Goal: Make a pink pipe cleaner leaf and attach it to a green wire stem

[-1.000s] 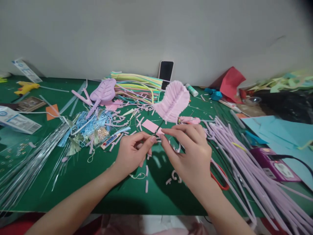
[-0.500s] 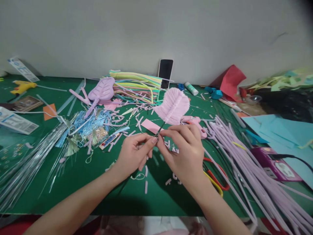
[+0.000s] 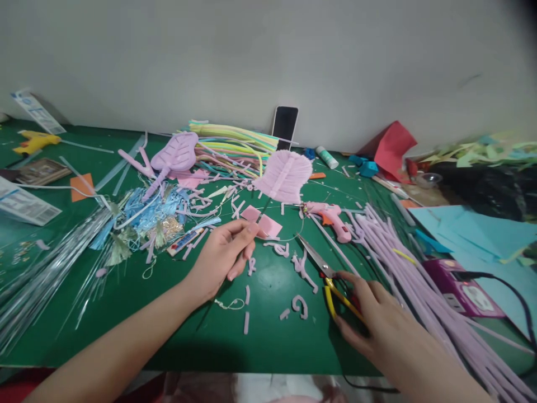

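Two hands apart: left hand [image 3: 222, 254] pinches the featherlight, probably crushable pink leaf [image 3: 284, 176] by its wire stem [image 3: 262, 215], while right hand [image 3: 377, 322] lies open on scissors [image 3: 323, 266] near the leaf.

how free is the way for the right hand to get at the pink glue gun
Probably yes: the right hand lies on the scissors, and the glue gun lies uncovered on the mat just past their blades, with only scraps between.

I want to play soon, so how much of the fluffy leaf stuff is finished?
One purple leaf looks finished. The left hand pinches the pink leaf by its stem; the right hand touches the scissors. Many lilac pipe cleaners lie unused, so probably plenty remains.
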`<action>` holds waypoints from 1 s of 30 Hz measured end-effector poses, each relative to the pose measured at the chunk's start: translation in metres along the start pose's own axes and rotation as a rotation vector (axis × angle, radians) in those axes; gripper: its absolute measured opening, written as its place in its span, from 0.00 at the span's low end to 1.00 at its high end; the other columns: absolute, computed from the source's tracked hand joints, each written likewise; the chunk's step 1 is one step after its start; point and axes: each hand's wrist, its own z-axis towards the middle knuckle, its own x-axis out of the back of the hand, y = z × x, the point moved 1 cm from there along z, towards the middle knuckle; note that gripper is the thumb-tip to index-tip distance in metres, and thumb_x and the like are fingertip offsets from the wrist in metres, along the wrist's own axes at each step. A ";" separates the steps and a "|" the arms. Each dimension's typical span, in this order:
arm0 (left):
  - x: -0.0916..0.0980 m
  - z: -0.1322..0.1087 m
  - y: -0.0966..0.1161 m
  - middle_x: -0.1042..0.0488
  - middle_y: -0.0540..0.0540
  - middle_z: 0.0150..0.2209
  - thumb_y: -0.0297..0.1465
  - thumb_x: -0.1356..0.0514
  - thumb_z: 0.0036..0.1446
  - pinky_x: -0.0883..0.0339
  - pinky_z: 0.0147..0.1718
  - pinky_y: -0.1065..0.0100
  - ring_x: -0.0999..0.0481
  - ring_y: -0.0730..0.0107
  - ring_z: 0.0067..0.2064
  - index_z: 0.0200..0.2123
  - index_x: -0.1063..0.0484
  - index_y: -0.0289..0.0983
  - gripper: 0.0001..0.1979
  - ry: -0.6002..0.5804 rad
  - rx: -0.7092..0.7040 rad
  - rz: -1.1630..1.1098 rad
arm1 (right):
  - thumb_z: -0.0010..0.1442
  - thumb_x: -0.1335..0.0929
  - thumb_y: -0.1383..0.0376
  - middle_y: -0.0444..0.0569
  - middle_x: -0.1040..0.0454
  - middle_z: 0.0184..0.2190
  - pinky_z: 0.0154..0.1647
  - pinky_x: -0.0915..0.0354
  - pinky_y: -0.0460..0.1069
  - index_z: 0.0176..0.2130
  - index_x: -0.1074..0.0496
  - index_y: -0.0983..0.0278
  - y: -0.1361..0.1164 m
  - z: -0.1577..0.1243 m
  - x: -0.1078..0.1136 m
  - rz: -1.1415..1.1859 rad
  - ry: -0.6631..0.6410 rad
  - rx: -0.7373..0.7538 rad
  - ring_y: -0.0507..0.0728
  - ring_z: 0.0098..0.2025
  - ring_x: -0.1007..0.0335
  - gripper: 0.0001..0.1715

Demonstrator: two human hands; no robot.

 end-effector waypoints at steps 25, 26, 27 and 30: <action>0.003 0.003 0.004 0.39 0.56 0.22 0.27 0.52 0.68 0.55 0.04 0.83 0.48 0.91 0.09 0.33 0.31 0.28 0.15 -0.162 0.325 -0.685 | 0.61 0.38 0.57 0.64 0.31 0.48 0.59 0.51 0.70 0.57 0.45 0.69 -0.003 0.055 -0.004 -0.149 0.496 0.253 0.71 0.54 0.34 0.30; 0.002 0.002 0.005 0.39 0.56 0.22 0.26 0.54 0.69 0.55 0.04 0.84 0.47 0.91 0.09 0.32 0.31 0.28 0.16 -0.160 0.326 -0.718 | 0.61 0.37 0.58 0.63 0.30 0.46 0.57 0.47 0.67 0.56 0.44 0.68 -0.006 0.056 -0.003 -0.128 0.506 0.245 0.69 0.52 0.33 0.28; 0.000 0.001 0.006 0.39 0.56 0.22 0.25 0.56 0.69 0.55 0.04 0.84 0.46 0.91 0.09 0.31 0.32 0.28 0.17 -0.162 0.325 -0.746 | 0.60 0.36 0.59 0.60 0.29 0.44 0.54 0.43 0.64 0.55 0.43 0.67 -0.010 0.056 -0.001 -0.092 0.521 0.227 0.67 0.49 0.31 0.26; -0.006 -0.002 0.010 0.38 0.56 0.20 0.26 0.58 0.70 0.55 0.04 0.84 0.45 0.90 0.09 0.30 0.31 0.27 0.20 -0.182 0.328 -0.804 | 0.59 0.36 0.65 0.52 0.27 0.35 0.46 0.37 0.57 0.51 0.39 0.63 -0.022 0.051 0.004 0.009 0.595 0.187 0.62 0.38 0.29 0.20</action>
